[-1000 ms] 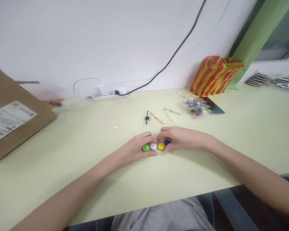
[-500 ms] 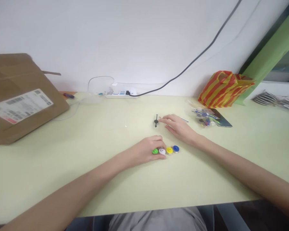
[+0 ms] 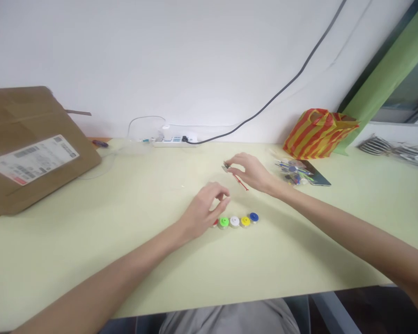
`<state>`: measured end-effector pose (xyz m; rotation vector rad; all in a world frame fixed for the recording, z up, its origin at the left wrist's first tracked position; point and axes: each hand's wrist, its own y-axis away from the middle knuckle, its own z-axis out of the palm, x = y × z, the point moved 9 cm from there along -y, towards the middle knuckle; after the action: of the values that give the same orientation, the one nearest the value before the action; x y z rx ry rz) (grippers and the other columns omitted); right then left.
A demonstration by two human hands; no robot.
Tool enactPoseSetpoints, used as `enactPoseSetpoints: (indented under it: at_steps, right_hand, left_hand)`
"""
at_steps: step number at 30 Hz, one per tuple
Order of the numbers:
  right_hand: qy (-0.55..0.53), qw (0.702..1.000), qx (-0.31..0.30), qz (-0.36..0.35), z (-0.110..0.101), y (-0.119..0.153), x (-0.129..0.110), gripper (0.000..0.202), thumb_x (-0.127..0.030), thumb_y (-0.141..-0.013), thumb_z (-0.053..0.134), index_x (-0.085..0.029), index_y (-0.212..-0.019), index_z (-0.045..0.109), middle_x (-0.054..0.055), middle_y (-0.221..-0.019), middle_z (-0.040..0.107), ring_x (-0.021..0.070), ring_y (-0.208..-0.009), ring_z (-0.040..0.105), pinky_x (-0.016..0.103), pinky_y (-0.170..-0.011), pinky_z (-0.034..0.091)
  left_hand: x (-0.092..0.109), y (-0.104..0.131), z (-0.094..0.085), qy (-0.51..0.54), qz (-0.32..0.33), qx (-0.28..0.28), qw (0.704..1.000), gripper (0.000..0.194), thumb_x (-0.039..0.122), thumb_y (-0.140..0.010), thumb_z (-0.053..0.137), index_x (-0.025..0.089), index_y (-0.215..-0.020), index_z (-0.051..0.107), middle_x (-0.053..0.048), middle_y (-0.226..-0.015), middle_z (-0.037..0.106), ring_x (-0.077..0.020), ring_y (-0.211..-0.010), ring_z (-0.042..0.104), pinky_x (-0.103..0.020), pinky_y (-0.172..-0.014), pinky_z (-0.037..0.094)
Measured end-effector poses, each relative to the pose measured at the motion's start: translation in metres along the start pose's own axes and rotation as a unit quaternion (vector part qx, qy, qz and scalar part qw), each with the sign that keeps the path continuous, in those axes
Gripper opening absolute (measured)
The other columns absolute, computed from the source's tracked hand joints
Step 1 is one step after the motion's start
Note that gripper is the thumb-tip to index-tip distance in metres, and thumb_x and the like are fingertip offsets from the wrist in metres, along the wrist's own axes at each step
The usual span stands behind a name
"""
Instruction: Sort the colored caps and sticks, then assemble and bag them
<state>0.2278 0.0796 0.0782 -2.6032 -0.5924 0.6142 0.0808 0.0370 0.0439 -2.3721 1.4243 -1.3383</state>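
Observation:
My right hand [image 3: 252, 172] pinches a small black-topped piece with a clear base [image 3: 226, 165] between thumb and fingers, a little above the table. Just under that hand is a thin red arrow-like piece [image 3: 240, 182]. Over the table, my left hand [image 3: 209, 204] is curved with thumb and fingers apart and nothing between them. In front of it stands a row of small round pieces with clear bases: green [image 3: 224, 222], white [image 3: 234, 221], yellow [image 3: 245, 221] and blue [image 3: 254, 217]. A red one [image 3: 215, 223] is partly hidden by my left hand.
A plastic bag of small coloured parts [image 3: 294, 172] lies beside a dark flat device [image 3: 318, 174] on the right. Behind stands a red-and-yellow striped bag [image 3: 316, 134]. A cardboard box [image 3: 31, 139] fills the left; a power strip [image 3: 174, 141] sits by the wall.
My left hand has let go of the round pieces and moved up and left. My right hand has lifted the black-topped piece from the table. The red arrow-like piece now shows plainly.

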Motion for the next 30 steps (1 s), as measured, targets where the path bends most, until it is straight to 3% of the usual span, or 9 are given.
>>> enactPoseSetpoints:
  at_steps: [2, 4, 6, 9, 15, 19, 25, 30]
  right_hand:
    - [-0.077, 0.993, 0.071, 0.057, -0.015, 0.022, -0.006, 0.02, -0.033, -0.097, 0.061, -0.019, -0.107, 0.071, 0.01, -0.105, 0.074, 0.0235, -0.099, 0.067, 0.039, -0.094, 0.048]
    - [-0.137, 0.981, 0.095, 0.099, -0.015, 0.046, -0.015, 0.021, -0.036, -0.095, 0.064, -0.019, -0.104, 0.07, 0.007, -0.095, 0.075, 0.0216, -0.089, 0.068, 0.036, -0.088, 0.051]
    - [-0.184, 0.97, 0.098, 0.124, -0.009, 0.067, -0.022, 0.023, -0.038, -0.093, 0.066, -0.02, -0.107, 0.068, 0.005, -0.088, 0.073, 0.0205, -0.083, 0.068, 0.035, -0.084, 0.052]
    - [-0.255, 0.953, 0.084, 0.14, 0.003, 0.085, -0.03, 0.025, -0.04, -0.093, 0.065, -0.023, -0.11, 0.062, 0.001, -0.08, 0.071, 0.0193, -0.079, 0.068, 0.035, -0.082, 0.053]
    - [-0.369, 0.924, -0.003, 0.103, 0.012, 0.087, -0.046, 0.023, -0.044, -0.098, 0.058, -0.026, -0.111, 0.052, 0.0, -0.079, 0.07, 0.0197, -0.08, 0.068, 0.033, -0.073, 0.055]
    - [-0.474, 0.874, -0.069, 0.079, 0.017, 0.089, -0.056, 0.025, -0.046, -0.102, 0.053, -0.025, -0.112, 0.046, 0.001, -0.082, 0.07, 0.0175, -0.078, 0.069, 0.031, -0.071, 0.054]
    - [-0.583, 0.803, -0.114, 0.051, 0.024, 0.087, -0.06, 0.029, -0.046, -0.1, 0.059, -0.023, -0.106, 0.043, 0.006, -0.092, 0.073, 0.0157, -0.083, 0.07, 0.027, -0.071, 0.05]
    - [-0.589, 0.795, -0.128, 0.067, 0.029, 0.086, -0.056, 0.032, -0.049, -0.099, 0.061, -0.022, -0.104, 0.046, 0.006, -0.092, 0.074, 0.0148, -0.078, 0.071, 0.021, -0.057, 0.044]
  left_hand:
    - [-0.008, 0.001, -0.011, 0.005, -0.023, 0.059, 0.998, 0.018, 0.034, -0.101, 0.053, 0.023, -0.115, 0.053, -0.005, -0.109, 0.06, -0.0185, -0.101, 0.058, -0.036, -0.092, 0.049]
    - [-0.012, 0.001, -0.012, 0.01, -0.033, 0.073, 0.997, 0.039, 0.035, -0.097, 0.061, 0.025, -0.131, 0.045, -0.006, -0.118, 0.059, -0.0191, -0.108, 0.058, -0.037, -0.096, 0.049]
    - [-0.012, -0.001, -0.004, 0.015, -0.038, 0.042, 0.998, 0.054, 0.038, -0.095, 0.065, 0.028, -0.141, 0.039, -0.007, -0.125, 0.059, -0.0207, -0.113, 0.058, -0.037, -0.094, 0.051]
    - [-0.005, -0.002, 0.01, 0.012, -0.035, -0.016, 0.999, 0.04, 0.041, -0.099, 0.059, 0.028, -0.135, 0.05, -0.006, -0.123, 0.062, -0.0223, -0.11, 0.061, -0.036, -0.086, 0.055]
    - [0.007, -0.003, 0.011, 0.009, -0.025, -0.017, 0.999, 0.026, 0.037, -0.099, 0.061, 0.025, -0.121, 0.055, -0.005, -0.116, 0.064, -0.0201, -0.106, 0.06, -0.034, -0.091, 0.051]
    - [0.011, -0.002, 0.016, 0.048, -0.007, -0.045, 0.998, 0.016, 0.034, -0.102, 0.056, 0.025, -0.114, 0.053, -0.002, -0.105, 0.06, -0.0152, -0.092, 0.059, -0.028, -0.079, 0.049]
    - [0.017, -0.004, 0.011, 0.088, -0.009, -0.049, 0.995, 0.008, 0.03, -0.102, 0.056, 0.023, -0.105, 0.059, -0.001, -0.094, 0.059, -0.0149, -0.088, 0.055, -0.031, -0.085, 0.046]
    - [0.012, -0.003, 0.014, 0.149, -0.059, -0.084, 0.984, 0.013, 0.034, -0.098, 0.063, 0.023, -0.103, 0.059, 0.0, -0.09, 0.062, -0.014, -0.079, 0.057, -0.03, -0.077, 0.047]
